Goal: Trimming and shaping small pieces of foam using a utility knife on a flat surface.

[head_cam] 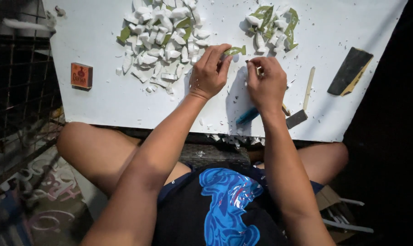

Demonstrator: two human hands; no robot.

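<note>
Left hand [209,73]: fingers pinched shut on a thin green strip [234,51], held just above the white board [101,95] between the two heaps.
Right hand [266,84]: curled closed around a slim tool [256,69] (only its tip shows by the thumb; its kind cannot be told).
Big heap [163,38]: white chunks with green peel, left of the hands.
Small heap [272,25]: greener scraps, above the right hand.
Board's right side: a dark flat block [350,71], a pale stick [309,82], a small chisel-like blade [296,119].
Below the right wrist: a blue handle [247,115].
Left edge: a small orange box [81,75].
Person: seated, knees under the board.
</note>
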